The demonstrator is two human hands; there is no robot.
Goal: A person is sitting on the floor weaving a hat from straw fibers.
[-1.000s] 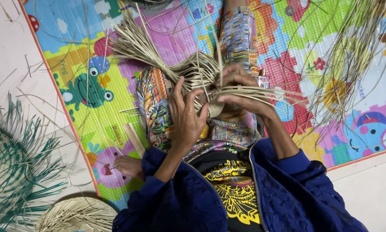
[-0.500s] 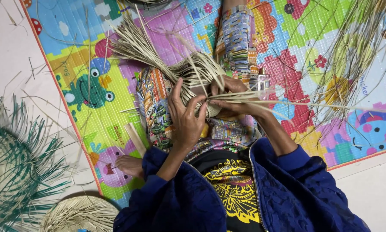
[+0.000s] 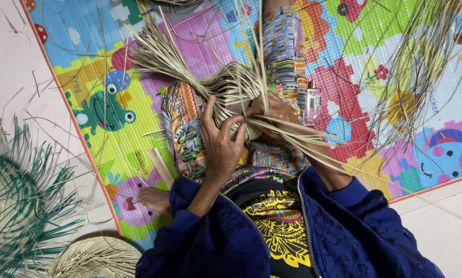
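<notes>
fingers (image 3: 230,122) pinch straw weaving (image 3: 231,87), strands fanning upper-left.

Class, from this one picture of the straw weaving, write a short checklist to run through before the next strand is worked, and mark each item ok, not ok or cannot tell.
1. Left hand on the woven straw piece: ok.
2. Right hand gripping the bundle of strands: ok.
3. Piece resting over the lap: ok.
4. Strands untangled: cannot tell.
5. Small pink bottle clear of the hands: ok.
6. Spare loose straw on the mat: ok.
</notes>
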